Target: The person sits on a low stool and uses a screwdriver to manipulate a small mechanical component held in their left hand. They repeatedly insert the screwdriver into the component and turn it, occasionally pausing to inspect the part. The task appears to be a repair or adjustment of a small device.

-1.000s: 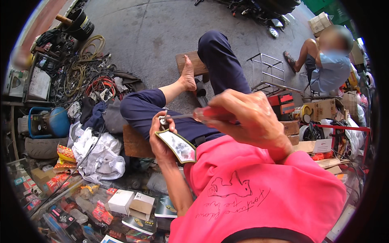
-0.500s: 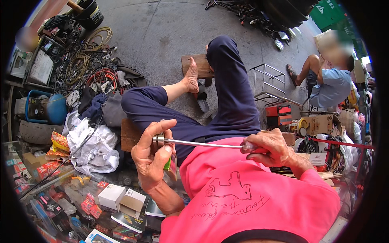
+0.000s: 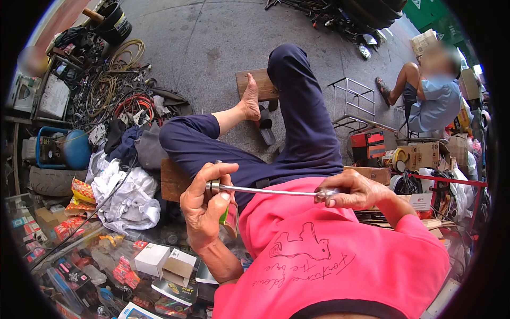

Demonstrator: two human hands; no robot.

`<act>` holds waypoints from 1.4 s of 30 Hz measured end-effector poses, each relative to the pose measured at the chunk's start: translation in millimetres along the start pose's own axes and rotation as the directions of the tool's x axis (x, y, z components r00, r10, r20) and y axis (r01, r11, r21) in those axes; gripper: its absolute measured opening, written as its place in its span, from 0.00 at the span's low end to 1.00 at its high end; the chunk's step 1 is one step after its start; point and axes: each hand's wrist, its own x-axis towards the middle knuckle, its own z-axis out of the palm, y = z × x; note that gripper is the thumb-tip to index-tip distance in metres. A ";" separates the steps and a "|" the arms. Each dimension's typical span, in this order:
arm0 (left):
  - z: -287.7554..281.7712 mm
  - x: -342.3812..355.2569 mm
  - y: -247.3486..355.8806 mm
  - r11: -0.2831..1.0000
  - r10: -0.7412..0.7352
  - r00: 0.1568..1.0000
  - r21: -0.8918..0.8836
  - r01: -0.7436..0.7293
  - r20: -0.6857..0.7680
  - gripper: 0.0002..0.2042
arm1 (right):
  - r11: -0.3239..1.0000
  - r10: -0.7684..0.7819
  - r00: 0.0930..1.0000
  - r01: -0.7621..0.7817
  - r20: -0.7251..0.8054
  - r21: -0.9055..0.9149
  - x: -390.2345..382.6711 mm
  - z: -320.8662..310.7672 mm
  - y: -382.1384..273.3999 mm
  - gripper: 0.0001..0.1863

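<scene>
My left hand (image 3: 204,212) is closed with thumb and fingers round a small round metal part (image 3: 214,186). A screwdriver (image 3: 271,190) lies level across my lap, its steel shaft meeting that part. At the other end my right hand (image 3: 353,190) grips the screwdriver's see-through handle, fingertips and thumb on it. Just under my left thumb a bright green and reddish item (image 3: 229,218) shows; I cannot make out its kind or whether the hand holds it. The tip of the screwdriver is hidden at the metal part.
A glass-topped case (image 3: 114,239) with boxes and packets stands at lower left, beside white cloth (image 3: 125,196). Cables and hoses (image 3: 114,80) heap up at far left. A wooden stool (image 3: 257,85) supports my foot. Another person (image 3: 435,101) sits at right, past a metal rack (image 3: 353,101).
My right hand's fingers have shifted round the screwdriver handle, and the wrist has turned a little. The left hand keeps its hold on the metal part, with hardly any movement.
</scene>
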 end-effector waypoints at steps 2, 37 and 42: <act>-2.8 -0.8 -0.4 1.000 -0.013 1.000 -0.012 0.013 0.020 0.16 | 0.963 -0.049 0.996 0.029 -0.069 -0.268 -3.1 5.2 -12.9 0.17; 20.1 4.2 5.1 0.967 -0.229 0.972 0.100 0.234 -0.058 0.04 | 0.810 0.262 0.965 -0.217 -0.004 0.545 -12.0 -11.8 -13.2 0.23; 22.5 12.5 24.5 0.989 -0.003 1.000 0.150 0.008 -0.030 0.04 | 0.986 -0.153 0.975 0.141 -0.158 -0.087 -4.6 -16.1 -14.3 0.18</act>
